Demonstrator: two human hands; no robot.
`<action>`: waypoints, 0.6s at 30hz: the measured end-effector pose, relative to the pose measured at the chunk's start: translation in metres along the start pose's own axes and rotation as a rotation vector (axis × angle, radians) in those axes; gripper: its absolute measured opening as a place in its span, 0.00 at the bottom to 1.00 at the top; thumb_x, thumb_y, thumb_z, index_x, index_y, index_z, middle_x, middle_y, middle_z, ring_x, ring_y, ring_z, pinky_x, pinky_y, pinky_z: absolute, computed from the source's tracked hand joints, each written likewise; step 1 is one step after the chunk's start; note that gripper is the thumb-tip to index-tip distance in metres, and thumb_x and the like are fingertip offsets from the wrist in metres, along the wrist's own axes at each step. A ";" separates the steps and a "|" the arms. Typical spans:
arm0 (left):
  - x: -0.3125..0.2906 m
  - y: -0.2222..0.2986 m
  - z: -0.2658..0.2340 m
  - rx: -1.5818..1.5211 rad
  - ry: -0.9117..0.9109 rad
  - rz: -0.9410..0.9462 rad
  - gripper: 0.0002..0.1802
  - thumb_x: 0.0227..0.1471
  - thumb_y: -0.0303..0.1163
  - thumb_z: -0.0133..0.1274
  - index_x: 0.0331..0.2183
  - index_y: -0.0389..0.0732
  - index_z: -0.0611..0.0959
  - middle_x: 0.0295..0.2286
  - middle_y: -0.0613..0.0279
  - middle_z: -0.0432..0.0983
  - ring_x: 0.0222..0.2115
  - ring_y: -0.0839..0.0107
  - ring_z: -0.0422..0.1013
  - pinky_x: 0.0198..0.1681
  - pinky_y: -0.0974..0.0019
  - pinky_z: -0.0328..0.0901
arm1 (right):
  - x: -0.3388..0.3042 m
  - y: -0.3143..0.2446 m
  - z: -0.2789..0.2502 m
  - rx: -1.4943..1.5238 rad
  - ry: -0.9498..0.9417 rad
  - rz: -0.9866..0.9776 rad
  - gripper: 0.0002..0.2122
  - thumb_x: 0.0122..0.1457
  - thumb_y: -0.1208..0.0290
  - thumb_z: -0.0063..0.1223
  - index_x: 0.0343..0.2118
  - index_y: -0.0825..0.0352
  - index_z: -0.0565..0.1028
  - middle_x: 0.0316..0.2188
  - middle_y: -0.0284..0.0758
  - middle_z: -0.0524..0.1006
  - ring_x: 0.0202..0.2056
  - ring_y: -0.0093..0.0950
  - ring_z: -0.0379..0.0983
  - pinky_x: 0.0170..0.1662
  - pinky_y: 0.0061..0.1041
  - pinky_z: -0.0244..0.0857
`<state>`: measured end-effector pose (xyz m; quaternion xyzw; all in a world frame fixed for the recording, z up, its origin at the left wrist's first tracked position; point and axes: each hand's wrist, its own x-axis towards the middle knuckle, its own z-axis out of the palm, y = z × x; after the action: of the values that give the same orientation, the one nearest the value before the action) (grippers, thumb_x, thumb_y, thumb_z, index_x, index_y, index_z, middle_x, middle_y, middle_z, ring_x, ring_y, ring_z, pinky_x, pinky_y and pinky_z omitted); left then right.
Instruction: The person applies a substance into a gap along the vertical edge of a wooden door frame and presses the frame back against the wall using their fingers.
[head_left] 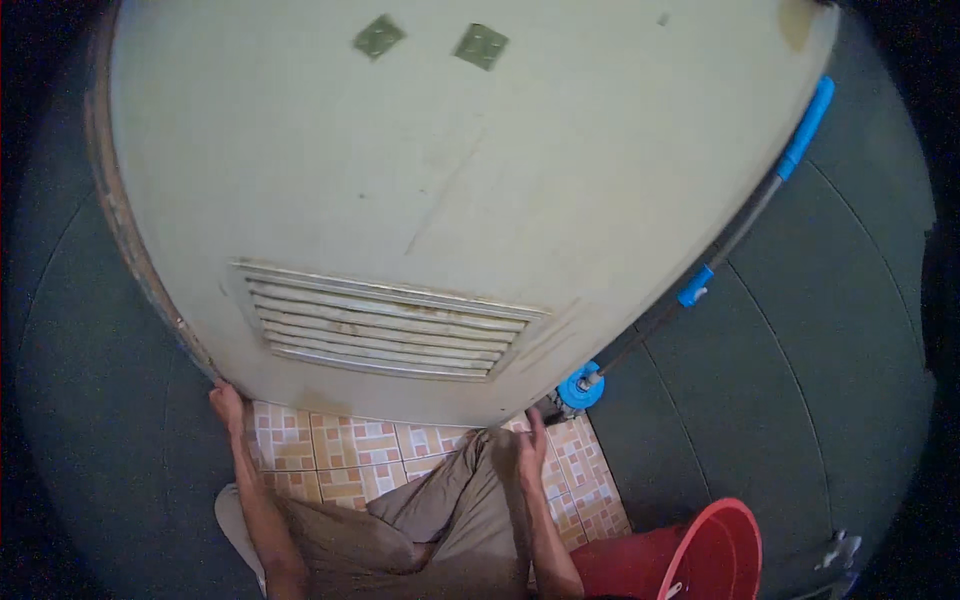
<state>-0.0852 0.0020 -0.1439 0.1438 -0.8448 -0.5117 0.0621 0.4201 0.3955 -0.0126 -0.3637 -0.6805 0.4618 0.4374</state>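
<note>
In front of me stands a pale cream door (pixel 330 190) with a slatted vent (pixel 385 330) low down and two green diamond stickers higher up. My left hand (pixel 228 405) is closed at the lower left corner, gripping the door's edge beside a brown, worn strip. At the lower right corner is my right hand (pixel 532 455), its fingers against the edge and partly hidden. Just beyond that hand, the blue round head of a mop (pixel 581 387) rests on the floor. Its pole leans up along the door's right side.
A red bucket (pixel 640 560) lies tipped on its side at my right. Near the lower right wall is a metal tap (pixel 840 550). Dark tiled walls (pixel 780 330) close in on both sides. Patterned orange-and-white tiles (pixel 355 445) cover the floor under my bent legs.
</note>
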 end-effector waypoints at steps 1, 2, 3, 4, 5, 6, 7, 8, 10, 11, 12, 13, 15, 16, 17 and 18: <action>-0.008 0.004 0.001 -0.014 0.022 0.060 0.36 0.58 0.49 0.35 0.32 0.19 0.78 0.32 0.28 0.75 0.37 0.34 0.72 0.42 0.44 0.62 | -0.001 0.010 -0.005 0.033 -0.137 -0.050 0.34 0.58 0.76 0.50 0.66 0.66 0.49 0.63 0.46 0.57 0.62 0.39 0.57 0.60 0.35 0.57; -0.006 0.003 -0.010 -0.012 0.063 0.125 0.36 0.58 0.49 0.35 0.32 0.19 0.78 0.32 0.28 0.76 0.37 0.34 0.72 0.42 0.45 0.62 | -0.012 -0.009 0.011 0.110 -0.128 0.031 0.34 0.57 0.77 0.49 0.66 0.66 0.50 0.63 0.45 0.58 0.62 0.38 0.57 0.59 0.35 0.58; -0.005 0.000 -0.013 -0.008 0.035 0.137 0.36 0.58 0.49 0.35 0.32 0.19 0.78 0.32 0.28 0.76 0.37 0.34 0.72 0.42 0.45 0.62 | -0.016 -0.037 0.022 0.175 -0.111 0.107 0.34 0.55 0.78 0.49 0.66 0.65 0.50 0.62 0.44 0.59 0.62 0.38 0.57 0.58 0.35 0.59; 0.000 -0.002 -0.017 0.089 -0.008 0.082 0.34 0.60 0.50 0.35 0.35 0.23 0.78 0.33 0.31 0.76 0.36 0.35 0.72 0.40 0.43 0.63 | -0.015 -0.034 0.023 0.160 -0.082 0.127 0.34 0.53 0.79 0.47 0.65 0.65 0.52 0.62 0.43 0.59 0.60 0.36 0.60 0.57 0.34 0.61; 0.005 -0.005 -0.018 0.187 -0.044 0.025 0.32 0.62 0.50 0.35 0.38 0.27 0.79 0.35 0.33 0.77 0.36 0.36 0.72 0.39 0.41 0.64 | -0.014 -0.031 0.019 0.153 -0.060 0.135 0.34 0.53 0.79 0.47 0.65 0.65 0.52 0.62 0.43 0.59 0.60 0.36 0.60 0.57 0.34 0.61; 0.006 -0.007 -0.014 0.197 -0.061 0.037 0.32 0.62 0.50 0.35 0.38 0.27 0.79 0.35 0.33 0.77 0.36 0.36 0.72 0.39 0.41 0.64 | -0.014 -0.027 0.015 0.134 -0.081 0.141 0.34 0.53 0.76 0.47 0.65 0.65 0.52 0.63 0.41 0.57 0.59 0.36 0.60 0.57 0.35 0.60; 0.007 -0.011 -0.009 0.120 -0.047 0.000 0.34 0.60 0.50 0.35 0.37 0.24 0.79 0.35 0.31 0.76 0.38 0.36 0.72 0.41 0.43 0.63 | -0.016 -0.023 0.010 0.115 -0.106 0.147 0.34 0.53 0.74 0.46 0.65 0.65 0.52 0.65 0.39 0.55 0.58 0.37 0.60 0.58 0.35 0.60; 0.013 -0.013 -0.007 0.038 -0.023 -0.035 0.36 0.58 0.50 0.35 0.35 0.20 0.79 0.36 0.28 0.76 0.40 0.35 0.72 0.43 0.45 0.63 | -0.016 -0.023 0.009 0.088 -0.100 0.123 0.34 0.54 0.71 0.47 0.65 0.64 0.52 0.64 0.38 0.56 0.56 0.35 0.62 0.57 0.34 0.60; 0.031 -0.015 -0.011 0.014 0.003 -0.028 0.36 0.59 0.50 0.35 0.36 0.21 0.79 0.36 0.29 0.76 0.40 0.36 0.72 0.43 0.46 0.63 | -0.017 -0.029 0.014 0.160 -0.111 0.146 0.33 0.54 0.71 0.47 0.65 0.64 0.53 0.63 0.38 0.58 0.55 0.34 0.63 0.57 0.34 0.61; 0.042 -0.014 -0.016 -0.017 0.035 -0.031 0.36 0.59 0.50 0.34 0.37 0.21 0.79 0.37 0.29 0.76 0.41 0.36 0.72 0.44 0.46 0.63 | -0.014 -0.036 0.021 0.227 -0.134 0.161 0.32 0.54 0.71 0.47 0.64 0.64 0.54 0.61 0.38 0.59 0.53 0.34 0.64 0.56 0.33 0.61; 0.022 -0.019 0.001 -0.007 -0.004 -0.040 0.36 0.59 0.50 0.34 0.37 0.21 0.79 0.37 0.29 0.76 0.41 0.36 0.72 0.44 0.46 0.63 | -0.015 -0.030 0.006 0.197 -0.108 0.174 0.32 0.54 0.71 0.47 0.64 0.64 0.54 0.61 0.38 0.59 0.53 0.34 0.64 0.56 0.33 0.61; 0.010 -0.006 -0.003 -0.006 0.007 -0.050 0.36 0.59 0.49 0.33 0.38 0.21 0.79 0.37 0.29 0.75 0.42 0.36 0.71 0.44 0.46 0.63 | -0.014 -0.029 0.005 0.163 -0.110 0.178 0.31 0.55 0.71 0.46 0.63 0.64 0.55 0.60 0.38 0.61 0.52 0.32 0.65 0.54 0.31 0.62; -0.006 0.009 -0.012 0.009 0.029 -0.060 0.36 0.60 0.49 0.32 0.39 0.21 0.79 0.38 0.29 0.75 0.43 0.36 0.71 0.45 0.46 0.63 | -0.021 -0.031 0.009 0.131 -0.114 0.183 0.29 0.56 0.71 0.46 0.62 0.64 0.57 0.58 0.38 0.62 0.50 0.31 0.65 0.52 0.30 0.63; -0.003 0.009 -0.016 0.015 0.028 -0.057 0.36 0.60 0.49 0.32 0.39 0.21 0.79 0.38 0.29 0.75 0.43 0.36 0.71 0.45 0.46 0.63 | -0.030 -0.038 0.018 0.129 0.068 0.181 0.27 0.57 0.72 0.45 0.61 0.64 0.58 0.58 0.38 0.63 0.49 0.29 0.65 0.50 0.28 0.64; 0.001 0.009 -0.020 0.025 0.023 -0.055 0.36 0.60 0.49 0.32 0.39 0.21 0.79 0.38 0.29 0.75 0.43 0.36 0.71 0.45 0.46 0.63 | -0.038 -0.042 0.028 0.126 0.249 0.179 0.25 0.58 0.72 0.45 0.60 0.64 0.59 0.57 0.39 0.63 0.48 0.28 0.65 0.47 0.25 0.64; 0.003 0.009 -0.021 0.029 0.020 -0.056 0.36 0.60 0.49 0.32 0.39 0.21 0.79 0.38 0.29 0.75 0.43 0.36 0.71 0.45 0.46 0.63 | -0.044 -0.026 0.037 0.072 0.364 0.116 0.21 0.60 0.70 0.44 0.57 0.64 0.62 0.52 0.38 0.68 0.46 0.28 0.68 0.44 0.25 0.65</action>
<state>-0.0841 -0.0131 -0.1261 0.1732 -0.8470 -0.4996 0.0540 0.3990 0.3359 -0.0062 -0.4641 -0.5510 0.4369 0.5386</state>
